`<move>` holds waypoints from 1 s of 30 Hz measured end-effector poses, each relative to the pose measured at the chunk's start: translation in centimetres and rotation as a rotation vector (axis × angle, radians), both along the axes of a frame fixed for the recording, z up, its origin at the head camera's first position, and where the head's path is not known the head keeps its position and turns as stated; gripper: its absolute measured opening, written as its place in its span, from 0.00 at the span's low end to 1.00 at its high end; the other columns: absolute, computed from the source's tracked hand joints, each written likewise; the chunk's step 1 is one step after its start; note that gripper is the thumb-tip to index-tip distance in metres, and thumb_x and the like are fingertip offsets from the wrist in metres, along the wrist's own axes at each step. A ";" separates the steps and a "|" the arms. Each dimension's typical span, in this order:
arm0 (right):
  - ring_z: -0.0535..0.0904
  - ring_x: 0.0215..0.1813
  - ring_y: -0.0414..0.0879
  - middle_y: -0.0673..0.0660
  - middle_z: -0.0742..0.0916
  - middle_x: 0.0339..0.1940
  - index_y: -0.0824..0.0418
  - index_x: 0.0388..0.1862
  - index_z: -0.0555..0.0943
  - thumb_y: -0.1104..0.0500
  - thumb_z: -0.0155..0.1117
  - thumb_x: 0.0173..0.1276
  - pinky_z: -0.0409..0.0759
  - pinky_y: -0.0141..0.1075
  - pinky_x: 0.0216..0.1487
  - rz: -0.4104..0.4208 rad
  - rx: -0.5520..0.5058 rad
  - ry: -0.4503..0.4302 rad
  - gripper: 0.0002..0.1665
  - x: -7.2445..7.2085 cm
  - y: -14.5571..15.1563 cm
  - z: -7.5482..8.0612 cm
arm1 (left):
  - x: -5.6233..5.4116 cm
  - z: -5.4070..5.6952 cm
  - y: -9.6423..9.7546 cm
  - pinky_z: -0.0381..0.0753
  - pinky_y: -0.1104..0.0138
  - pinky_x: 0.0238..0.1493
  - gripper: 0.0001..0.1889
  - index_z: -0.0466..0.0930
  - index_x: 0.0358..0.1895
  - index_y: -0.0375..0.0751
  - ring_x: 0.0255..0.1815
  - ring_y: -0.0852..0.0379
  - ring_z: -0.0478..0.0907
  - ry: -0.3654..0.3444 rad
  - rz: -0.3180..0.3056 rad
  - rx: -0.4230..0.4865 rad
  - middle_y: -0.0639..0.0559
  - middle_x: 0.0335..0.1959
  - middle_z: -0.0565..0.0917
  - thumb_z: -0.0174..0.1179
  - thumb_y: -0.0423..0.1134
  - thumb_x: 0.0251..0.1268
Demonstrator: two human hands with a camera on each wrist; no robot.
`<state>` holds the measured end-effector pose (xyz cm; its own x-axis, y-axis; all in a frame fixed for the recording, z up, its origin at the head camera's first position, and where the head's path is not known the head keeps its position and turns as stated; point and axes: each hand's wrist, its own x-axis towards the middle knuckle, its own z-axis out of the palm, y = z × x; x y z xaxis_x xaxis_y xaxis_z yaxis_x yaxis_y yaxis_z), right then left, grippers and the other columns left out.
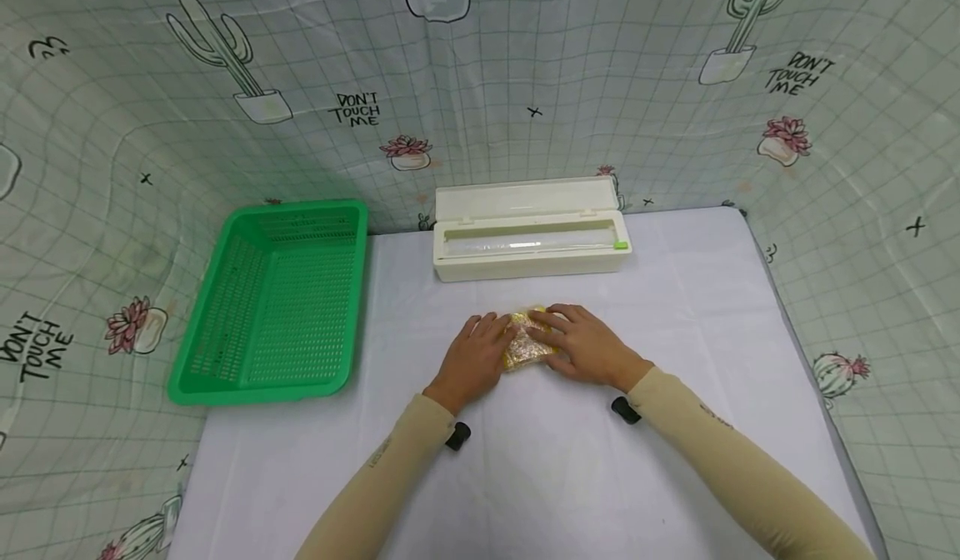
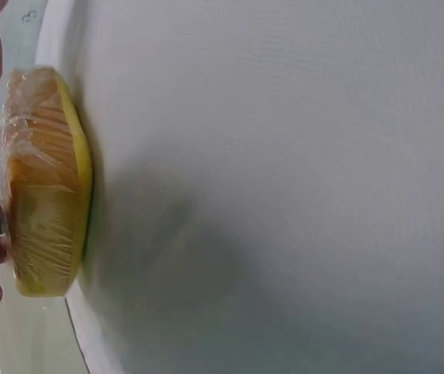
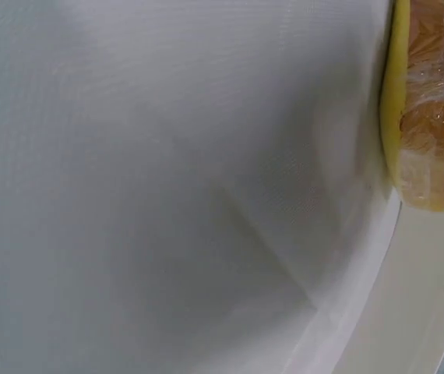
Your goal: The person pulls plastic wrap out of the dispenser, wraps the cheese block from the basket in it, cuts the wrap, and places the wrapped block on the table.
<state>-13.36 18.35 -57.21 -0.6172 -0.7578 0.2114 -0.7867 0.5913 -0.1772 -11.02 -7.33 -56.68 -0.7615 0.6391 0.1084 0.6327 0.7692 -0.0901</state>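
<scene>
A small yellow-based package (image 1: 527, 352) covered in clear, wrinkled plastic wrap lies on the white cloth in front of the person. Amber-brown contents show through the film of the package (image 2: 47, 187) in the left wrist view. The left hand (image 1: 472, 362) touches its left side with fingers extended. From the right, the right hand (image 1: 594, 348) lays spread fingers over its top and right edge. Only part of the package (image 3: 432, 117) appears in the right wrist view, with a few fingertips at the frame's edge.
Behind the hands stands a long white plastic-wrap dispenser (image 1: 532, 267), its lid raised, with a roll of film (image 1: 525, 243) and a green slider (image 1: 621, 245). A green perforated basket (image 1: 352, 310) sits at the left. Patterned curtain (image 1: 510, 143) surrounds the table (image 1: 555, 485).
</scene>
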 end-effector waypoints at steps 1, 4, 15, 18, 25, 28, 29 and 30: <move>0.77 0.70 0.62 0.60 0.81 0.73 0.57 0.69 0.83 0.48 0.71 0.72 0.76 0.55 0.70 0.003 0.001 0.002 0.30 0.0 0.0 0.0 | 0.1 0.0 0.0 0.68 0.57 0.76 0.22 0.79 0.71 0.47 0.74 0.50 0.72 -0.006 0.002 -0.004 0.50 0.73 0.77 0.57 0.45 0.80; 0.78 0.70 0.61 0.60 0.80 0.74 0.57 0.71 0.81 0.46 0.73 0.70 0.77 0.55 0.69 0.018 -0.005 0.026 0.34 0.1 0.2 -0.2 | 0.3 0.0 0.1 0.66 0.56 0.78 0.27 0.77 0.73 0.47 0.76 0.50 0.70 -0.026 0.014 -0.011 0.50 0.75 0.76 0.55 0.56 0.80; 0.79 0.67 0.61 0.60 0.83 0.71 0.57 0.68 0.84 0.49 0.76 0.68 0.77 0.54 0.68 0.019 -0.056 0.071 0.31 0.0 0.2 -1.3 | 0.3 -0.5 0.2 0.65 0.56 0.78 0.31 0.75 0.76 0.53 0.78 0.51 0.68 -0.003 0.022 -0.064 0.52 0.78 0.73 0.53 0.64 0.80; 0.79 0.67 0.61 0.59 0.84 0.70 0.57 0.67 0.84 0.49 0.76 0.68 0.77 0.54 0.68 0.006 -0.061 0.060 0.30 0.1 0.1 -1.6 | 0.1 -0.7 0.1 0.65 0.55 0.77 0.29 0.76 0.75 0.54 0.78 0.51 0.68 -0.006 0.013 -0.055 0.53 0.77 0.74 0.52 0.63 0.81; 0.79 0.65 0.61 0.59 0.84 0.69 0.57 0.69 0.83 0.49 0.77 0.66 0.78 0.56 0.66 -0.011 -0.118 0.077 0.33 0.3 -0.2 -1.7 | -0.4 -0.5 -0.5 0.65 0.56 0.77 0.28 0.77 0.74 0.55 0.78 0.51 0.68 0.006 -0.012 -0.048 0.54 0.77 0.74 0.56 0.61 0.79; 0.80 0.64 0.61 0.59 0.84 0.69 0.57 0.68 0.83 0.48 0.77 0.66 0.78 0.56 0.65 -0.018 -0.142 0.093 0.33 0.5 -0.1 -1.8 | -0.4 -0.4 -0.6 0.65 0.57 0.77 0.28 0.76 0.75 0.57 0.78 0.51 0.68 0.015 -0.016 -0.055 0.55 0.78 0.73 0.56 0.62 0.79; 0.80 0.64 0.61 0.59 0.84 0.69 0.57 0.67 0.84 0.48 0.77 0.66 0.78 0.56 0.65 -0.020 -0.145 0.097 0.33 0.6 -0.1 -1.8 | -0.4 -0.5 -0.6 0.66 0.57 0.76 0.28 0.76 0.75 0.57 0.77 0.51 0.68 0.016 -0.016 -0.052 0.55 0.78 0.73 0.56 0.61 0.79; 0.80 0.64 0.61 0.59 0.85 0.68 0.57 0.67 0.84 0.48 0.77 0.66 0.78 0.56 0.65 -0.023 -0.140 0.104 0.32 0.6 -0.1 -1.9 | -0.4 -0.5 -0.6 0.66 0.57 0.76 0.28 0.76 0.75 0.57 0.77 0.52 0.68 0.019 -0.017 -0.049 0.56 0.78 0.73 0.56 0.61 0.79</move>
<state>-12.74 18.27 -59.10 -0.6033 -0.7024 0.3777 -0.7917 0.5845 -0.1778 -11.40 -7.95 -57.23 -0.7489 0.6564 0.0908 0.6431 0.7530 -0.1394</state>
